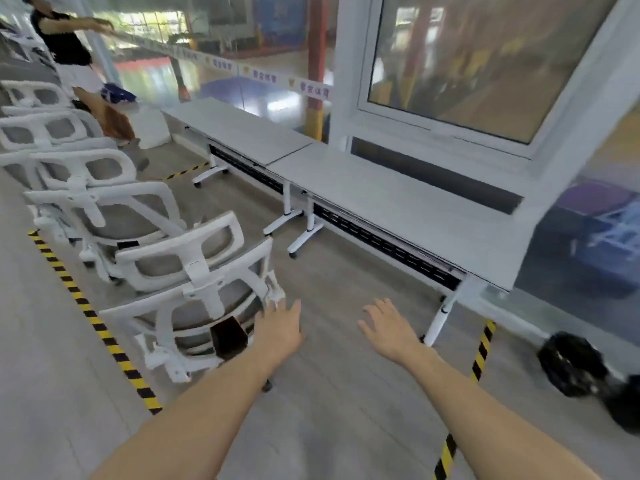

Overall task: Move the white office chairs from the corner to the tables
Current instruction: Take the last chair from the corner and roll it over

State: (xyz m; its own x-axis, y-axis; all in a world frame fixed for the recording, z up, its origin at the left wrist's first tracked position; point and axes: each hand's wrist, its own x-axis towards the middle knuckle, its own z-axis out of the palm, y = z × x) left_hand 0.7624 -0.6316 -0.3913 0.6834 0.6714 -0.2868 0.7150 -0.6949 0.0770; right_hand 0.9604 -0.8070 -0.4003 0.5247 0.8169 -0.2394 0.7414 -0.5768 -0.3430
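Chairs, white with grey mesh backs, stand in a row on the left; the nearest chair [194,292] is closest to the person. The left hand [280,327] is open with fingers spread, right at that chair's side frame, maybe just touching it. The right hand [391,327] is open too, palm down, holding nothing, over the grey floor [329,410]. Two long white tables [398,206] stand by the window, across from the chairs. Yellow and black tape [93,320] runs along the floor beside the chairs.
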